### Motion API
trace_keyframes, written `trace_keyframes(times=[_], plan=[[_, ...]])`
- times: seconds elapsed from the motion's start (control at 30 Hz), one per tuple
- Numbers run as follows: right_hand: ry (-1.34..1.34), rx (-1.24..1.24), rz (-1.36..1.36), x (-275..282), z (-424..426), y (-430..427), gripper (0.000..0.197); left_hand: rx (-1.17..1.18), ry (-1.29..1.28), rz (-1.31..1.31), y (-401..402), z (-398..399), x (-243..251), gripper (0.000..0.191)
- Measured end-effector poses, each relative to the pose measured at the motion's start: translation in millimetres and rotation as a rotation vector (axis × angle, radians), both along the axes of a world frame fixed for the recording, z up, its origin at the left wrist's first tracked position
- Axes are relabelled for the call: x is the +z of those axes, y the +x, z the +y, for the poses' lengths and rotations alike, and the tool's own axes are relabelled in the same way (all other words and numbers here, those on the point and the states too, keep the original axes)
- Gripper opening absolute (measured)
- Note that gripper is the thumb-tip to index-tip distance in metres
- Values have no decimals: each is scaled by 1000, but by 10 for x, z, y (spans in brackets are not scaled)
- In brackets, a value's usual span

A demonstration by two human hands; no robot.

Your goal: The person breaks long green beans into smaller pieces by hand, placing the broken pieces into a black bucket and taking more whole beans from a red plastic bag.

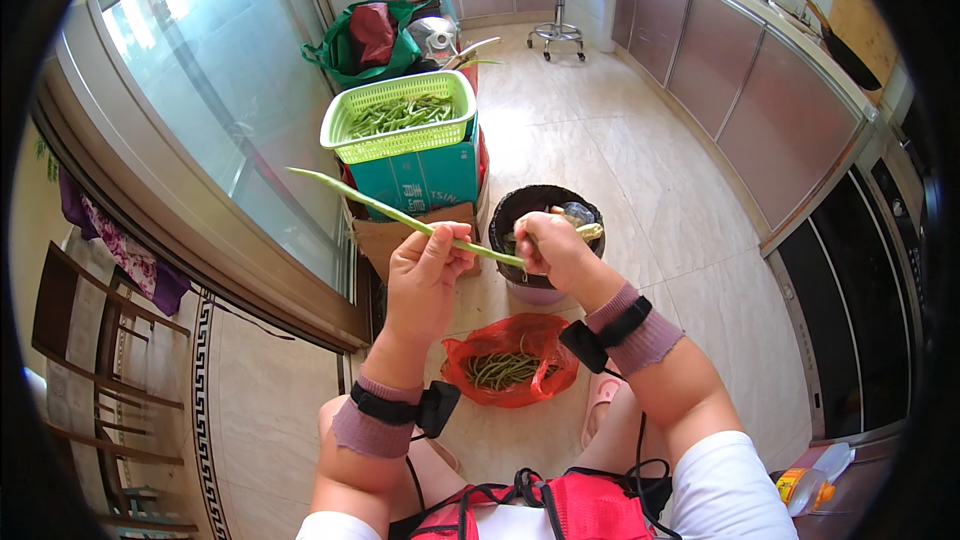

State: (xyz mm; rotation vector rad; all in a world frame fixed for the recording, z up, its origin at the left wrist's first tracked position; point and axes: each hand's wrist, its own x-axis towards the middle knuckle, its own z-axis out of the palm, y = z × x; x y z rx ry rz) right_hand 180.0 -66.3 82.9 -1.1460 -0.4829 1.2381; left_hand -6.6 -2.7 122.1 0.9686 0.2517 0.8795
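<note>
A long, pale-green bean pod (360,197) slants across in front of me, its thin far tip pointing up and left. My left hand (429,270) pinches it between thumb and fingers, past its middle. At the lower right end of the pod, my right hand (551,249) is curled, its fingertips at that end. A thin fibre hangs there. Beneath my right hand is a trash bin lined with a black bag (512,202), holding crumpled wrappers and scraps. On the floor between my feet, an open red plastic bag (480,387) holds many long whole beans (504,370).
Cut bean pieces (405,114) fill part of a light-green plastic basket (335,127) on a teal carton (409,169). A green tote bag (341,45) stands behind. The glass sliding door (217,90) is left; cabinets (780,120) run right. A wheeled stool (559,7) is farther back.
</note>
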Motion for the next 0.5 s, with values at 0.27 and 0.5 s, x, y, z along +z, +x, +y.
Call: trace_keyframes(times=[0.27,0.5], plan=[[51,203,3,206,-112,-162,15,-2,-233,-18,-54,204,-123,20],[75,263,207,219,-126,-102,11,52,-285,-72,-59,235,-138,22]])
